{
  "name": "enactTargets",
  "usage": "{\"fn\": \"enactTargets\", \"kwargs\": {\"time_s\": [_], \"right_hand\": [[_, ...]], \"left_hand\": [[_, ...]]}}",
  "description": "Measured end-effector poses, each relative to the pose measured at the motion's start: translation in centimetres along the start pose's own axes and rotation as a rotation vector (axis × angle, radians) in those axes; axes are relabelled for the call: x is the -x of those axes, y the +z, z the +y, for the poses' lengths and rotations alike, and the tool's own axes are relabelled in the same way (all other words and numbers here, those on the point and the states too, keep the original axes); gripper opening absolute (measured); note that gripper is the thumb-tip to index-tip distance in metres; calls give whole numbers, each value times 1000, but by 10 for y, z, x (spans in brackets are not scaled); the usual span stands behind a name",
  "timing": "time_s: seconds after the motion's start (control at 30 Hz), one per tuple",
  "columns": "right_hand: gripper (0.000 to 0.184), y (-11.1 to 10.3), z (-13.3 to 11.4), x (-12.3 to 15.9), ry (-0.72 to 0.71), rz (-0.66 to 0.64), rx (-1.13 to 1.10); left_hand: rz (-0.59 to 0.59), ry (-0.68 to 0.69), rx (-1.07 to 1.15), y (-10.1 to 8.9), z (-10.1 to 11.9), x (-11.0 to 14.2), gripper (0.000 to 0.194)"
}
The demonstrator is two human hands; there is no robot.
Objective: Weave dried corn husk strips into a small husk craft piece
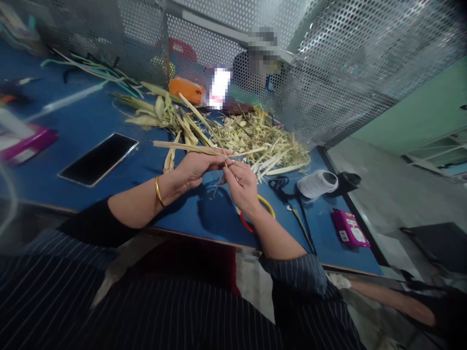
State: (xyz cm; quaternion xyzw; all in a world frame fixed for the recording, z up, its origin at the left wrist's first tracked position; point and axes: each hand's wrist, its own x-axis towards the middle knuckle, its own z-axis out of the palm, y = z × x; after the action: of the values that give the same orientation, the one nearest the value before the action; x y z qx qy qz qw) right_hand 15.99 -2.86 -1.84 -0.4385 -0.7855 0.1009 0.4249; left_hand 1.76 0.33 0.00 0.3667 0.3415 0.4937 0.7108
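Note:
My left hand (195, 169) is closed on a dried corn husk strip (177, 145) that sticks out to the left, thumb and fingers pinching it. My right hand (241, 187) is closed as well, its fingertips pinching the husk right beside the left fingertips. Where the two hands meet, the fingers partly hide the husk. Below my right wrist lie scissors with red and yellow handles (268, 206), mostly covered by the arm. Just beyond the hands spreads a heap of husk scraps (251, 131), with longer husk leaves (156, 112) to its left.
A dark-screened phone (98, 159) and a purple tissue pack (31, 146) are at left. White thread spool (316, 184), black spool (348, 182) and purple box (350, 228) stand right. An orange pack (187, 90) sits before the perforated metal screen (142, 48). Another person's limb (394, 297) shows lower right.

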Motion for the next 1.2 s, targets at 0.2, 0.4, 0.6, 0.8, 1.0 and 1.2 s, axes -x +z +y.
{"fn": "enactTargets", "kwargs": {"time_s": [0.2,0.4,0.6,0.8,1.0,1.2], "right_hand": [[36,-2,7,-2,77,4,23],[33,-21,19,-5,126,94,13],[31,-29,17,-4,124,42,-4],[28,-29,16,-4,43,-16,183],[21,-28,14,-2,-13,60,167],[21,-30,12,-5,0,38,32]], "left_hand": [[-24,73,-42,-5,4,-3,15],[-284,40,-68,-16,16,-8,43],[-410,-75,-37,-20,29,-6,42],[-220,118,-288,-12,23,3,43],[-150,77,-283,-7,11,0,37],[-170,68,-307,-8,12,2,26]]}}
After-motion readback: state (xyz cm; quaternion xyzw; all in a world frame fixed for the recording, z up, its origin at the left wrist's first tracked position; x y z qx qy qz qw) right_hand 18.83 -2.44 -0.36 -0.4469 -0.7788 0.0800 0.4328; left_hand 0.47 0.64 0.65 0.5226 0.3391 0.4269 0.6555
